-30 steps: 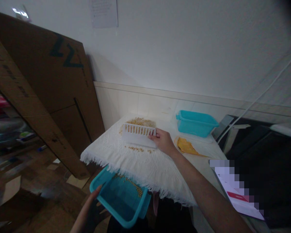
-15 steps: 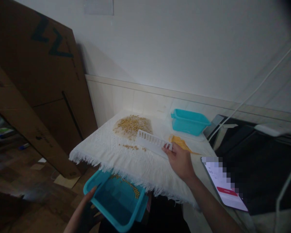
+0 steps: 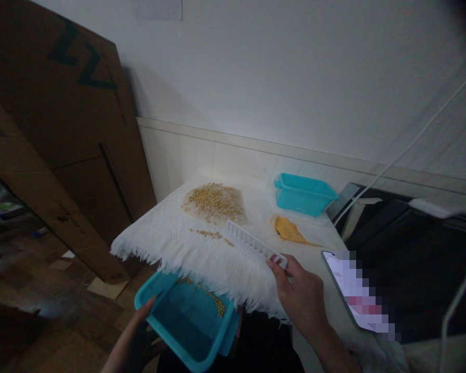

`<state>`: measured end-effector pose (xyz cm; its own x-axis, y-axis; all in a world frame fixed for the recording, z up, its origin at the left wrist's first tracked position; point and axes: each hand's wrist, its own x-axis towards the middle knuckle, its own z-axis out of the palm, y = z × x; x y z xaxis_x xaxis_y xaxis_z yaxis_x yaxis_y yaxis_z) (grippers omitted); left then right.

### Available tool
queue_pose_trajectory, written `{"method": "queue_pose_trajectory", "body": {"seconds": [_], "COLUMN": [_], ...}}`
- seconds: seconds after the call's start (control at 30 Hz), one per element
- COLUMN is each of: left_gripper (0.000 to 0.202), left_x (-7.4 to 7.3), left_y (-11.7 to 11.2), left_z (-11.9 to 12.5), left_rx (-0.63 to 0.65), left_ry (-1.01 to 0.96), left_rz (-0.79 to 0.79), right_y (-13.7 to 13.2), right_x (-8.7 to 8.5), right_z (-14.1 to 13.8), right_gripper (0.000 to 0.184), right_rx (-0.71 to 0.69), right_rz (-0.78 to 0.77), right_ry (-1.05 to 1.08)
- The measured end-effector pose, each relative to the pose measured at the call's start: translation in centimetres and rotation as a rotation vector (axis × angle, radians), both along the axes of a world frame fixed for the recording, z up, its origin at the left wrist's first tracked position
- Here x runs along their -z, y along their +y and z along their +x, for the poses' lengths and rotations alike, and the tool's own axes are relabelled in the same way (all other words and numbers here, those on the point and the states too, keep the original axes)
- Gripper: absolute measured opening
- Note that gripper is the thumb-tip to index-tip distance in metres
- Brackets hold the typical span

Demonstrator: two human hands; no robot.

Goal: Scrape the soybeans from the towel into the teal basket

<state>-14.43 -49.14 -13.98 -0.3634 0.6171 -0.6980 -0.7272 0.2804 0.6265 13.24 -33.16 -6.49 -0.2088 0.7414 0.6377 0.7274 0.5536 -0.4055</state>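
Note:
My left hand (image 3: pixel 140 331) grips the near left rim of a teal plastic bin (image 3: pixel 190 352), which sits just below the table's front edge. Yellow soybeans (image 3: pixel 220 306) lie along the bin's far side. Between the thumb and fingers of my right hand (image 3: pixel 301 292) is one end of a white slotted plastic strip (image 3: pixel 252 242), slanting over the cloth. Past its far end, a few stray soybeans (image 3: pixel 207 234) form a line. Farther back, a pile of soybeans (image 3: pixel 215 199) rests on what looks like a clear plastic bag.
A white fringed cloth (image 3: pixel 171 233) covers the table. At the back right stands a second teal bin (image 3: pixel 306 196), with a crumpled yellow piece (image 3: pixel 291 230) before it. A phone (image 3: pixel 357 300) lies at the right edge. Large cardboard boxes (image 3: pixel 81 124) stand left.
My right hand has drawn the white strip toward me and to the right, turning it more steeply. A few beans show where it was. The left hand and bin stay nearly still.

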Motion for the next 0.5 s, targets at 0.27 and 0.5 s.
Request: {"method": "queue_pose_trajectory", "body": {"seconds": [0.27, 0.5], "left_gripper": [0.077, 0.079], "left_x": [-1.3, -0.7], "left_y": [0.2, 0.1], "left_z": [0.4, 0.2], "left_rx": [0.023, 0.009], "left_ry": [-0.013, -0.014], "left_rz": [-0.020, -0.018], "right_y": [-0.7, -0.8], "right_x": [-0.2, 0.0], "right_z": [1.6, 1.1], "right_gripper": [0.041, 0.043], "right_rx": [0.005, -0.018], "right_rz": [0.013, -0.060], "right_ry": [0.017, 0.020]}}
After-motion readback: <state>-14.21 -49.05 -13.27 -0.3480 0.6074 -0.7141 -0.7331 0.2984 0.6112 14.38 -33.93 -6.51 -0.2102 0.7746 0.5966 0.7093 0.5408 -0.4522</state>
